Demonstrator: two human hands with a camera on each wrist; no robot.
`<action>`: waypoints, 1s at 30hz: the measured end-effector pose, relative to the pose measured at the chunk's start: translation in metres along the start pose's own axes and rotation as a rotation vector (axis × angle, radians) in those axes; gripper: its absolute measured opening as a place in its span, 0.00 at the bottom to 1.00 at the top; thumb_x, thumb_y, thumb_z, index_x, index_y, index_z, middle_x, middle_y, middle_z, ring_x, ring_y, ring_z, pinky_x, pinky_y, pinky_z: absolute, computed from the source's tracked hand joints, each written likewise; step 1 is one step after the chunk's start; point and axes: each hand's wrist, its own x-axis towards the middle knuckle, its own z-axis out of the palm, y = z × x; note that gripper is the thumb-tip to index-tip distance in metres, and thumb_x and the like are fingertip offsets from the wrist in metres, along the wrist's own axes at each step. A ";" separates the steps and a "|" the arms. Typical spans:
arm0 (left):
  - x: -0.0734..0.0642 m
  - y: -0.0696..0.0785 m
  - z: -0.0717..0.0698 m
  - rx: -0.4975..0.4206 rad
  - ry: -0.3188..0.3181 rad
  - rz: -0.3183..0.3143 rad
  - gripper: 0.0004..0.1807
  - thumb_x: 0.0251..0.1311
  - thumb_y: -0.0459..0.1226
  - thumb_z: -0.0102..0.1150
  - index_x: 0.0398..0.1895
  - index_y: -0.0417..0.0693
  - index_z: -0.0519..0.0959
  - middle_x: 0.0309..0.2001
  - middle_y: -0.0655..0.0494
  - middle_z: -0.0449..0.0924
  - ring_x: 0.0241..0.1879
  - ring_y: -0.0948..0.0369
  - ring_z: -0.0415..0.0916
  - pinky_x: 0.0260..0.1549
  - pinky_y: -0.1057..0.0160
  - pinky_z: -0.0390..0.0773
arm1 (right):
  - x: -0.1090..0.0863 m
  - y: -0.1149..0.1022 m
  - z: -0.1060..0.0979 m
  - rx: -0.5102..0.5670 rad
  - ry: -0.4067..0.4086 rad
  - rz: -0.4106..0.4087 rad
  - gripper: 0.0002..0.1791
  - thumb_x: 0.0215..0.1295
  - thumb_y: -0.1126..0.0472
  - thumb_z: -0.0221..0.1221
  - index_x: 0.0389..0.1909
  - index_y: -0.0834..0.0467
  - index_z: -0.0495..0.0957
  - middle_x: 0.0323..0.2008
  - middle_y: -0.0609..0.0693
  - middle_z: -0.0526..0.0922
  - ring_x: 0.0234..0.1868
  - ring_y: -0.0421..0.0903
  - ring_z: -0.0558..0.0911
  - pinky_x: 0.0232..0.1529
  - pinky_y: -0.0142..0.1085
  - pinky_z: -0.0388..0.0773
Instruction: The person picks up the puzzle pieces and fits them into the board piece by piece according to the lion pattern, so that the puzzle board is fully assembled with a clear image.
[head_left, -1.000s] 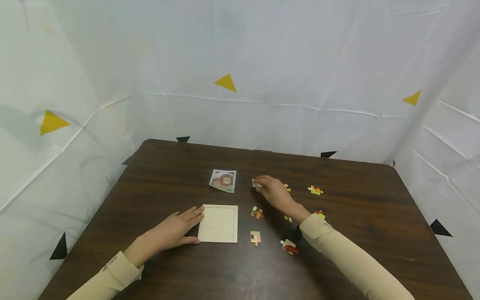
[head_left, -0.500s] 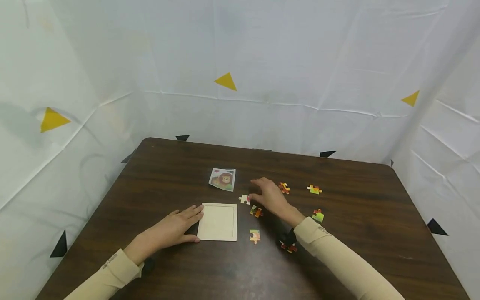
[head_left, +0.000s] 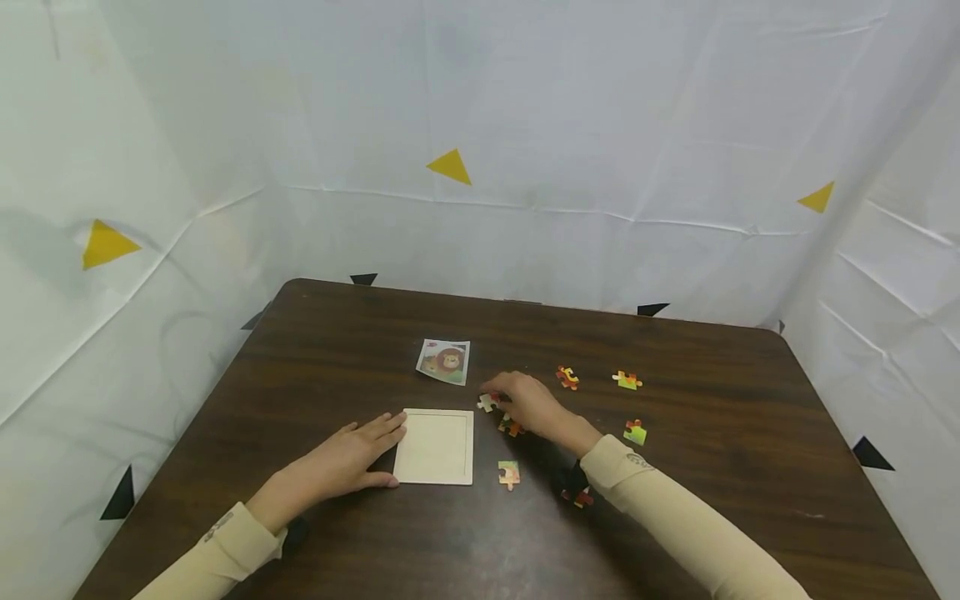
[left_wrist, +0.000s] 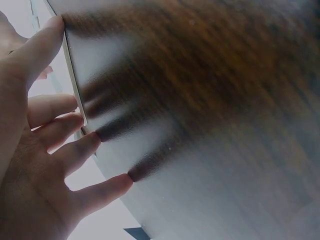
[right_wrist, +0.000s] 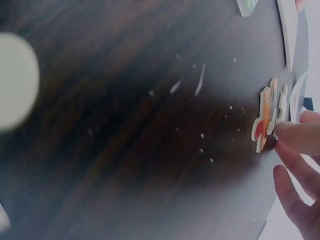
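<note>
In the head view my left hand (head_left: 347, 457) rests with fingers spread along the left edge of a pale square puzzle tray (head_left: 435, 447). Its thumb touches the lower left corner, as the left wrist view also shows the hand (left_wrist: 55, 145) flat on the table. Right of the tray's top corner, my right hand (head_left: 534, 406) pinches a whitish jigsaw piece (head_left: 487, 403) that lies on or just above the table. An orange and green piece (head_left: 511, 426) sits partly under that hand. In the right wrist view, thumb and fingers close in beside an orange piece (right_wrist: 264, 117).
A lion picture card (head_left: 444, 362) lies beyond the tray. Other jigsaw pieces are scattered to the right: an orange one (head_left: 567, 377), a yellow-green one (head_left: 627, 380), a green one (head_left: 635, 432), a pale one (head_left: 509, 474) and a red one (head_left: 577, 497) by the right wrist.
My right hand brought the whitish piece left and nearer, let go with fingers apart, then came down onto it again. The left hand stays on the tray's edge.
</note>
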 end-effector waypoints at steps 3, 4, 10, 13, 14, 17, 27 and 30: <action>-0.001 0.000 0.000 -0.005 -0.003 -0.004 0.42 0.59 0.55 0.61 0.69 0.37 0.64 0.72 0.43 0.56 0.69 0.44 0.58 0.53 0.33 0.68 | -0.001 -0.003 0.003 -0.001 0.036 0.033 0.15 0.57 0.70 0.66 0.47 0.61 0.82 0.44 0.55 0.84 0.44 0.50 0.82 0.45 0.44 0.80; -0.001 0.000 0.000 -0.006 -0.002 -0.004 0.42 0.59 0.54 0.61 0.69 0.37 0.64 0.72 0.43 0.56 0.69 0.44 0.58 0.53 0.33 0.68 | -0.001 -0.006 0.004 -0.006 0.041 0.060 0.15 0.57 0.67 0.67 0.47 0.61 0.82 0.43 0.55 0.83 0.43 0.50 0.81 0.44 0.44 0.80; -0.002 -0.002 0.002 0.002 0.008 -0.002 0.42 0.59 0.55 0.61 0.69 0.38 0.64 0.72 0.44 0.56 0.69 0.45 0.57 0.53 0.33 0.68 | 0.002 -0.019 0.009 -0.049 0.040 0.162 0.18 0.56 0.63 0.69 0.48 0.63 0.80 0.40 0.57 0.80 0.40 0.52 0.77 0.40 0.46 0.78; -0.001 -0.002 0.003 -0.001 0.008 -0.002 0.42 0.59 0.55 0.61 0.70 0.39 0.63 0.72 0.44 0.56 0.69 0.45 0.58 0.53 0.33 0.68 | 0.004 -0.020 0.010 -0.031 0.042 0.151 0.17 0.57 0.67 0.67 0.49 0.63 0.80 0.41 0.57 0.81 0.42 0.53 0.78 0.43 0.47 0.78; -0.001 -0.002 0.003 -0.001 0.007 -0.001 0.42 0.59 0.55 0.61 0.70 0.38 0.63 0.72 0.44 0.56 0.69 0.45 0.58 0.53 0.33 0.68 | 0.005 -0.019 0.010 -0.025 0.042 0.138 0.18 0.57 0.68 0.67 0.50 0.64 0.80 0.42 0.58 0.81 0.42 0.54 0.79 0.43 0.48 0.78; -0.001 -0.002 0.003 -0.003 0.002 -0.003 0.42 0.59 0.55 0.61 0.69 0.38 0.63 0.72 0.44 0.56 0.69 0.45 0.58 0.53 0.33 0.68 | 0.006 -0.016 0.009 0.001 0.043 0.120 0.21 0.57 0.69 0.67 0.52 0.66 0.78 0.44 0.59 0.82 0.42 0.53 0.80 0.43 0.47 0.79; -0.001 0.001 -0.001 -0.016 -0.010 -0.015 0.42 0.59 0.55 0.61 0.69 0.38 0.64 0.72 0.44 0.56 0.69 0.45 0.57 0.54 0.32 0.67 | 0.011 -0.021 0.002 0.211 0.108 0.106 0.25 0.59 0.67 0.66 0.58 0.66 0.74 0.45 0.59 0.82 0.43 0.53 0.81 0.41 0.45 0.79; -0.001 0.001 -0.003 -0.018 -0.012 -0.020 0.42 0.59 0.55 0.61 0.70 0.39 0.64 0.72 0.44 0.56 0.69 0.45 0.57 0.54 0.32 0.66 | 0.014 -0.030 0.003 0.275 0.090 0.063 0.24 0.60 0.67 0.65 0.58 0.67 0.74 0.46 0.59 0.81 0.46 0.53 0.81 0.46 0.47 0.78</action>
